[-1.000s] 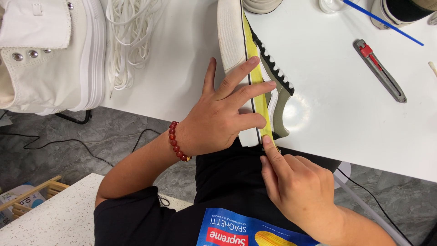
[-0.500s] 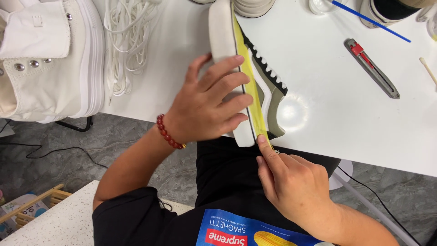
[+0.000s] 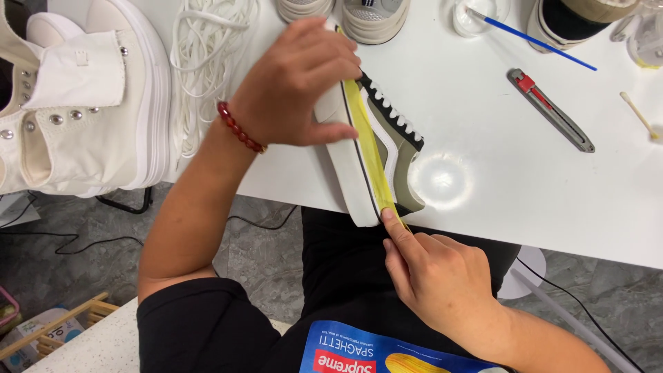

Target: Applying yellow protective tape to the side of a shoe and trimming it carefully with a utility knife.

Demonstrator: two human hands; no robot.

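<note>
An olive and white low sneaker [image 3: 395, 148] lies on its side at the near edge of the white table [image 3: 525, 186], its thick white sole toward my left. A strip of yellow masking tape [image 3: 367, 148] runs along the seam above the sole. My left hand [image 3: 297, 83], with a red bead bracelet on the wrist, grips the sneaker's far end and presses the tape there. At the near end my right hand [image 3: 431, 276] presses the tape onto the sole edge with a fingertip.
A white high-top platform shoe [image 3: 76, 103] and a pile of white laces [image 3: 207, 55] lie at left. A red-and-grey utility knife [image 3: 550, 109], a blue-handled brush [image 3: 532, 38], a cotton swab [image 3: 639, 116] and other shoes [image 3: 345, 14] sit farther back. Cables cross the grey floor.
My left hand has slid up the sneaker away from me toward its far end, pressing the tape along. The right hand stays at the near end.
</note>
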